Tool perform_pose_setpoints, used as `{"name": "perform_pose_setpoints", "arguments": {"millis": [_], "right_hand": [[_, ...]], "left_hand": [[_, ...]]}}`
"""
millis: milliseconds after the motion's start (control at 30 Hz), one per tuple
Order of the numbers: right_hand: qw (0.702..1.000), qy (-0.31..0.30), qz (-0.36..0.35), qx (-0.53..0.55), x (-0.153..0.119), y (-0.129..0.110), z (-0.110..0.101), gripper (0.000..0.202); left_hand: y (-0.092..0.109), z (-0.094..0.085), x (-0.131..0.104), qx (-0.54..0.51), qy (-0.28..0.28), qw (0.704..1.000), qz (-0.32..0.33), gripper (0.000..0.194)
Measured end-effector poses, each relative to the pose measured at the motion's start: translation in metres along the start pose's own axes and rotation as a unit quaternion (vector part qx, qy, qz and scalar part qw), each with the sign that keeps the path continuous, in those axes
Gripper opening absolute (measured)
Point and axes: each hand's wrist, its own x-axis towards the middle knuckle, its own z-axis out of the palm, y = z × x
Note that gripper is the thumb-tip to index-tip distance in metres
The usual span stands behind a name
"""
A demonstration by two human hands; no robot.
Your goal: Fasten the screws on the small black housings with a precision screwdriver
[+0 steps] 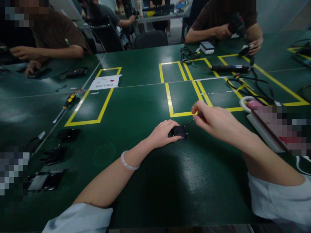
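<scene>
My left hand (164, 134), with a pale bracelet at the wrist, grips a small black box-shaped part (179, 131) against the green table (136, 181). Small shiny points show on the part's right side. Pinched in the fingers of my right hand (209, 118) is a thin dark rod (189, 122) with a thicker black end. Its tip reaches down to the upper right edge of the black part. Whether the rod is a tool or a stiff wire is too small to tell.
Yellow tape outlines (171, 106) mark the table. Left are a yellow-black screwdriver (69, 102), a paper label (105, 82) and several black parts (68, 134). Right lie a dark pen-shaped tool (230, 68), cables (262, 84) and a tape roll (243, 103). Co-workers sit opposite; one holds a power drill (237, 25).
</scene>
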Motion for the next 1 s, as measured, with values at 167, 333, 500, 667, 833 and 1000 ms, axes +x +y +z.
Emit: {"name": "perform_pose_setpoints", "arguments": {"millis": [167, 333, 500, 667, 833, 1000], "right_hand": [[1.0, -0.007, 0.004, -0.02, 0.0007, 0.0022, 0.0008, 0.025], [1.0, -0.004, 0.012, -0.011, 0.0006, 0.0023, 0.0024, 0.022], [1.0, 0.007, 0.004, 0.003, 0.0001, 0.0011, 0.0015, 0.021], [1.0, -0.001, 0.011, -0.008, 0.0004, 0.0019, 0.0023, 0.026], [1.0, 0.005, 0.003, 0.015, 0.0003, 0.0018, 0.0028, 0.021], [1.0, 0.008, 0.001, 0.014, -0.0003, 0.002, 0.0021, 0.021]], "left_hand": [[0.0001, 0.0001, 0.0002, -0.002, 0.001, 1.0, 0.004, 0.041], [0.0, 0.0006, 0.0004, -0.002, 0.005, 1.0, 0.007, 0.041], [-0.0001, 0.0007, 0.0003, 0.003, 0.002, 1.0, 0.002, 0.041], [0.0005, 0.0007, 0.0, 0.001, 0.005, 1.0, 0.001, 0.042], [0.0005, 0.0003, 0.0004, -0.002, 0.001, 1.0, 0.001, 0.04], [0.0003, 0.0005, 0.0006, -0.003, 0.002, 1.0, 0.002, 0.04]]}}
